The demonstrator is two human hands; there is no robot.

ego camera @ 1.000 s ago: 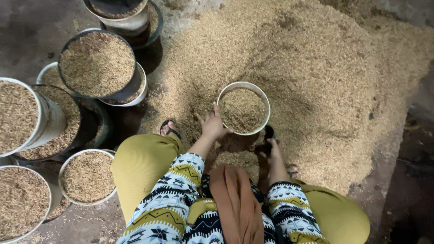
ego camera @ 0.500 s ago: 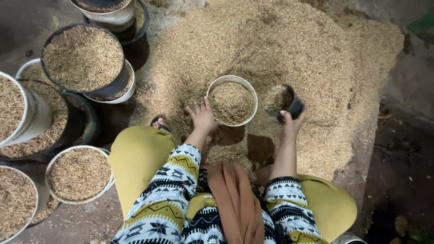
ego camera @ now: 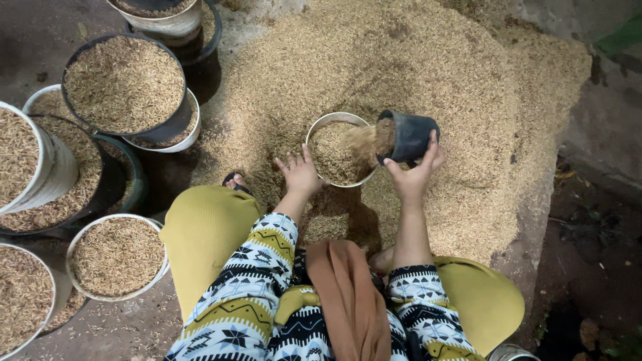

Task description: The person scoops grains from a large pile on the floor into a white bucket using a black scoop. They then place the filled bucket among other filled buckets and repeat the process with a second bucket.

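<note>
A big heap of tan grain husks covers the ground ahead of me. A white bucket, partly filled with husks, stands in it. My left hand rests against the bucket's near rim with fingers spread. My right hand grips a small black pot, tipped on its side over the bucket, and husks pour from it into the bucket. I squat with yellow-clad knees and patterned sleeves in view.
Several filled buckets crowd the left: a black one, a white one by my left knee, others at the left edge and top. Dark bare ground lies to the right of the heap.
My right hand has lifted the black pot out of the heap and tipped it over the white bucket; husks now pour in. My left hand stays at the rim.
</note>
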